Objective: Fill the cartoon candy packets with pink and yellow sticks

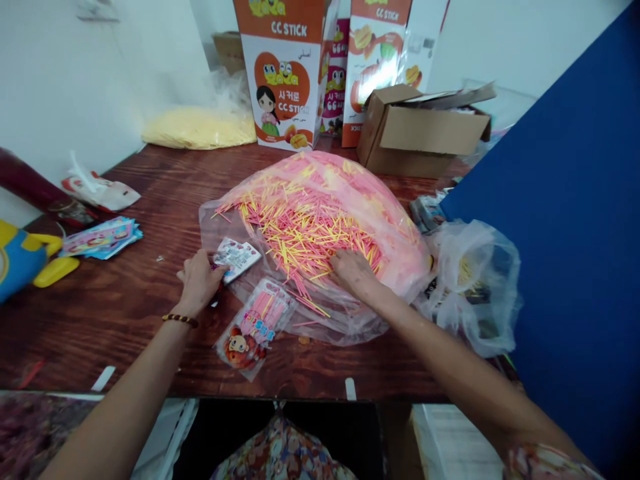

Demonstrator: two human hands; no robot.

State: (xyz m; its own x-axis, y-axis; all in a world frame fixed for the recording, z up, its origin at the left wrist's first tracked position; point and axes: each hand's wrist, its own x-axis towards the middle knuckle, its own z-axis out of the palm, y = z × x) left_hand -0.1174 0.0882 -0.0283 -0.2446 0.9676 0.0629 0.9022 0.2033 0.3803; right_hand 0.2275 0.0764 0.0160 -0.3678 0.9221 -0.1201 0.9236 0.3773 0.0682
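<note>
A large clear plastic bag (pixel 350 200) full of thin pink and yellow sticks (pixel 300 227) lies open on the brown wooden table (pixel 125 320). My right hand (pixel 353 272) reaches into the bag's mouth and rests on the sticks, fingers curled among them. My left hand (pixel 199 281) is closed on a small empty printed packet (pixel 237 257) at the bag's left edge. A filled packet (pixel 255 327) with pink sticks and a cartoon figure lies flat between my arms.
Orange-and-white "CC STICK" cartons (pixel 287 67) and an open brown cardboard box (pixel 420 130) stand at the back. A yellow bag (pixel 200 127) lies back left. A stack of printed packets (pixel 103 237) is at left. Crumpled plastic (pixel 475 280) and a blue panel (pixel 575 220) are at right.
</note>
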